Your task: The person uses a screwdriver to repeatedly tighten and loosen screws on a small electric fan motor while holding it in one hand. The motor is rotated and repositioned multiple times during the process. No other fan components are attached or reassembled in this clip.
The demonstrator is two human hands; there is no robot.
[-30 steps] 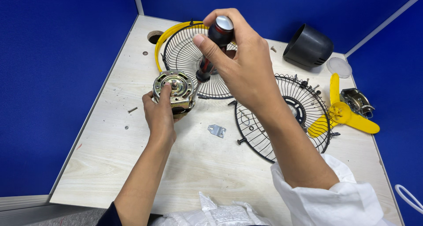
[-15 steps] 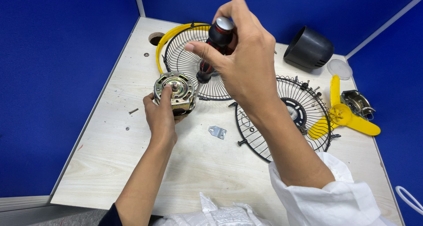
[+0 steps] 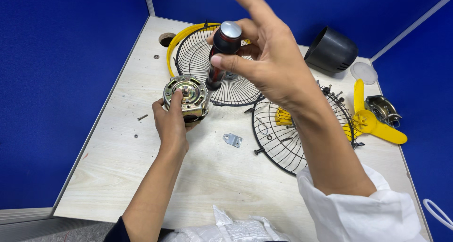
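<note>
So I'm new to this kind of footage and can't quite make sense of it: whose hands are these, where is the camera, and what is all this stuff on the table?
The camera sits on a person's head and looks down, so both arms belong to that person. The left hand grips a round metal fan motor standing on a pale wooden table. The right hand holds a screwdriver with a black and red handle, its tip pointing down at the motor.

Around them lie the parts of a fan taken apart: a wire grille with a yellow rim, a second black wire grille, a yellow blade, a black plastic housing, a small metal bracket and a loose screw. Blue partition walls surround the table.
</note>
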